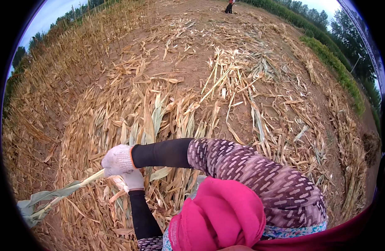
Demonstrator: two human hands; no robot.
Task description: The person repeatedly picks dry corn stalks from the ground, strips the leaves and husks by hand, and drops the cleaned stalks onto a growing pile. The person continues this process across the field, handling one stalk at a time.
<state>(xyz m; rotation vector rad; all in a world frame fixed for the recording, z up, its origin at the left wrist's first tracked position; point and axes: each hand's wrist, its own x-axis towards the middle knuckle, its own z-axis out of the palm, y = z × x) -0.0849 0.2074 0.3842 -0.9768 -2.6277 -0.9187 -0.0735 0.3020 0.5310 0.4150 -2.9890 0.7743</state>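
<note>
Both of my hands wear white knit work gloves and meet at the left of the view. My right hand (117, 158) comes across from the right and lies over the upper side of my left hand (133, 179). Between them they grip a maize stalk (92, 178), which points out to the lower left and ends in drooping green-grey leaves (43, 200). A piece of pale husk shows at my left palm. The fingers are largely hidden by the gloves' overlap. Beneath the hands lies a thick layer of dry maize stalks and leaves (95, 135).
Standing dry maize stalks (54, 75) rise at the left. Cut stalks lie in a loose heap (225, 75) ahead, with more in a row (352, 157) at the right. A person (230, 7) stands far off at the top. Green plants (336, 69) line the right edge.
</note>
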